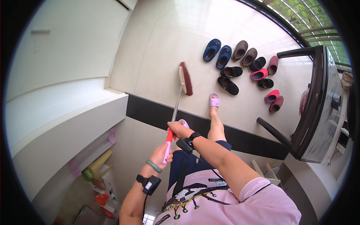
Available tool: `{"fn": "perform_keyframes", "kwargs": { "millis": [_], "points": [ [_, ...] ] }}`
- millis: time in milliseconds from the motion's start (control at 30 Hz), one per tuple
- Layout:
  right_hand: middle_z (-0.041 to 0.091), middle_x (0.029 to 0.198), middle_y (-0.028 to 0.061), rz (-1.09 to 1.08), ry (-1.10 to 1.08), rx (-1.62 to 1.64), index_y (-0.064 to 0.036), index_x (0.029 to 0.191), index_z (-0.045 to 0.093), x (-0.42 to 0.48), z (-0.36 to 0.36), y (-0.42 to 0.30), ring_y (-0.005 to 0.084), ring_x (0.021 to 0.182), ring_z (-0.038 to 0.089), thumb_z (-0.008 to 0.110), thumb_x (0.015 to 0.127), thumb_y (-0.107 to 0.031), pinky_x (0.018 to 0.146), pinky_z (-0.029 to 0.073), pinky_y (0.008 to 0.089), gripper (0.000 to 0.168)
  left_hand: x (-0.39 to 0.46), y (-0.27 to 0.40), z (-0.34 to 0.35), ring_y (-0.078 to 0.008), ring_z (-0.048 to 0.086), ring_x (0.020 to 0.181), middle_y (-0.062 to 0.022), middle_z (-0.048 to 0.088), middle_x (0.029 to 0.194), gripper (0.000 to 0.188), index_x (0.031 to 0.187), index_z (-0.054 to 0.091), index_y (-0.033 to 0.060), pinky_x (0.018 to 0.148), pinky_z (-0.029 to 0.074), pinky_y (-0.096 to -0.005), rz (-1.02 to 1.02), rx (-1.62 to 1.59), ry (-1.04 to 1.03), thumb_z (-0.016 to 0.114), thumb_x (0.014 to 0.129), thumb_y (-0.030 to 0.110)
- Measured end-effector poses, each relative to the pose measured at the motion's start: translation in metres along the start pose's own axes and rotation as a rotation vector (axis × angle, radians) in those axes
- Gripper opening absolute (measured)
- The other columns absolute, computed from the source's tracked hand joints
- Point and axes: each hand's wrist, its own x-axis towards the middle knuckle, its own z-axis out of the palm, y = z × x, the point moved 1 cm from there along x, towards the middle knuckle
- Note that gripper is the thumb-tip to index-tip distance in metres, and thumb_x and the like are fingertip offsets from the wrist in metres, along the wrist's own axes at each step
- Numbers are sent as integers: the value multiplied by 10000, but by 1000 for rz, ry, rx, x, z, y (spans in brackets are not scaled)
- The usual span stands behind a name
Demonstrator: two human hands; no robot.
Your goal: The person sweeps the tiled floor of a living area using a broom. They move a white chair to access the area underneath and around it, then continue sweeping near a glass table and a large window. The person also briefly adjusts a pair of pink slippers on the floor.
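Both my hands grip a long-handled broom, whose metal pole (pixel 177 105) slants away from me over the floor. My left hand (pixel 161 154) is closed round the lilac end of the handle. Further up, my right hand (pixel 180 130) wraps the handle where its red grip (pixel 169 137) meets the metal. The broom head (pixel 186 79) has a pale wooden block and dark red bristles. It lies on the light tiles beyond a black floor strip, left of the shoes; whether the bristles press on the floor I cannot tell.
Blue slippers (pixel 218 53), brown clogs (pixel 244 53), black shoes (pixel 228 85) and red shoes (pixel 258 74) lie ahead on the right. A dark-framed table (pixel 317 104) stands at the right. A white cabinet (pixel 67 42) borders the left. The black strip (pixel 146 108) crosses the floor.
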Motion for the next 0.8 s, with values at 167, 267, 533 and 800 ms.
{"fn": "perform_keyframes", "kwargs": {
  "millis": [167, 267, 533, 800],
  "points": [
    [535, 583, 83, -35, -172, 117, -27, 699, 507, -42, -40, -25, 189, 475, 521, 427, 881, -374, 402, 422, 298, 400, -43, 1, 103, -108, 402, 431, -64, 470, 677, 170, 938, 381, 102, 370, 334, -221, 57, 98, 21, 388, 914, 270],
    [562, 720, 73, 93, -315, 248, -28, 792, 501, -128, -49, -93, 184, 645, 567, 467, 869, -384, 572, 471, 310, 366, -71, 11, 138, -113, 411, 436, -76, 479, 691, 171, 951, 380, 93, 371, 337, -225, 95, 97, -17, 384, 915, 260],
    [538, 1051, 76, -86, -421, -100, -66, 1044, 518, -160, -110, -211, 203, 979, 503, 444, 860, -446, 841, 403, 352, 428, -83, 92, 219, -120, 425, 446, -77, 488, 698, 187, 989, 378, 72, 375, 343, -228, 156, 306, -123, 390, 909, 240],
    [416, 1228, 121, -348, -61, 103, -55, 1220, 352, -161, -198, -337, 226, 1139, 407, 410, 874, -436, 941, 348, 361, 518, -59, 253, 277, -115, 430, 453, -75, 491, 693, 195, 1019, 375, 75, 385, 348, -230, 122, 450, -211, 390, 907, 235]
  ]
}}
